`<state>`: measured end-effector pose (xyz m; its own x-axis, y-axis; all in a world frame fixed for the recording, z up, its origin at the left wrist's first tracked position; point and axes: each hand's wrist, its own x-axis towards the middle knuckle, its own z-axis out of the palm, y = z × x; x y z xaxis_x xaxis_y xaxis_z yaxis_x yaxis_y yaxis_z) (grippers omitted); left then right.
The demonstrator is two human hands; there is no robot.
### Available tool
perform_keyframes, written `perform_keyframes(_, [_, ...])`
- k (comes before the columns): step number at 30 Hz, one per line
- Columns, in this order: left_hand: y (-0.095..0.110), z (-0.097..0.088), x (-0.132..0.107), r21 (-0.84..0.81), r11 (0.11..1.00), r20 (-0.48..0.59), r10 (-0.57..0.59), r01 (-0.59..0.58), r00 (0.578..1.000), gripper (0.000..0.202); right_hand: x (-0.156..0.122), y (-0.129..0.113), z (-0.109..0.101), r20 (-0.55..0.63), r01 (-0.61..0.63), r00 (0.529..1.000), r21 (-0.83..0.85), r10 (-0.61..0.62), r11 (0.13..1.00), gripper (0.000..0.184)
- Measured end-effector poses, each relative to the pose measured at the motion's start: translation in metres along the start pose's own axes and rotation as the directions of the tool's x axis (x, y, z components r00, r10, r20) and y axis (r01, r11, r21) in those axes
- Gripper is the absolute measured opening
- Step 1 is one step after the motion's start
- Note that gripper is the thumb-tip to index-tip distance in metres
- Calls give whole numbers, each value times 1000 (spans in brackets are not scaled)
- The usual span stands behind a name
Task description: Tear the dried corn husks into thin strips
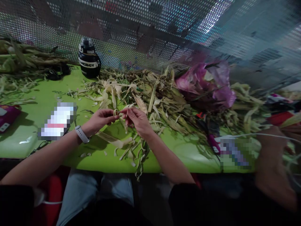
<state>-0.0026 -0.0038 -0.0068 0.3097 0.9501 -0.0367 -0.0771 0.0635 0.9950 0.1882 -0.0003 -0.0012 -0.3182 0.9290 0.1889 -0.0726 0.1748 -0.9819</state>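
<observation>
Work the Husk Strip Close, With Fingertips Only

You have a pale husk strip (115, 111) up in the air between your two hands, just above the near part of the green desk (77, 159). Your left hand (103, 118) pinches it between thumb and fingers, with a small loop showing at the tips. Your right hand (139, 121) pinches close beside, thumb against the forefinger; the strip's exact path inside that grip is too small to tell. The fingertips of the two hands nearly meet, and I cannot tell whether they touch.

That short span is a good choice, in my judgement: a thin strip bends where you want it when the free length is small. Pinch lightly with the left to anchor it, and let the right do the turning. Pull along the grain with even tension, since a sideways tug could split it. If a fold slips, trap it under your thumb before you move the other hand.

Mind the loose strips (132, 153) and the broad husk piece (115, 142) below your wrists; a sleeve or hanging end could snag them. The larger husk heap (169, 102) lies beyond your right hand.
</observation>
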Motion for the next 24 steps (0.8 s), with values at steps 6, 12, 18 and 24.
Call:
perform_keyframes(6, [-3, -1, 1, 34, 998, 4, 48, -48, 999, 31, 1, -2, -3, 10, 22, 1000, -165, -21, 986, 34])
perform_keyframes(12, [-5, -1, 1, 86, 992, -1, 92, -92, 996, 32, -2, 4, -2, -30, 98, 992, -415, -122, 905, 23])
perform_keyframes(18, [-2, 1, -1, 136, 984, -16, 121, -117, 993, 36, -7, 6, 2, -85, 89, 985, -482, -147, 872, 19])
perform_keyframes(24, [-2, 4, -3, 139, 984, -9, 112, -110, 994, 35, -8, 2, 8, -73, 197, 932, -723, -356, 662, 20])
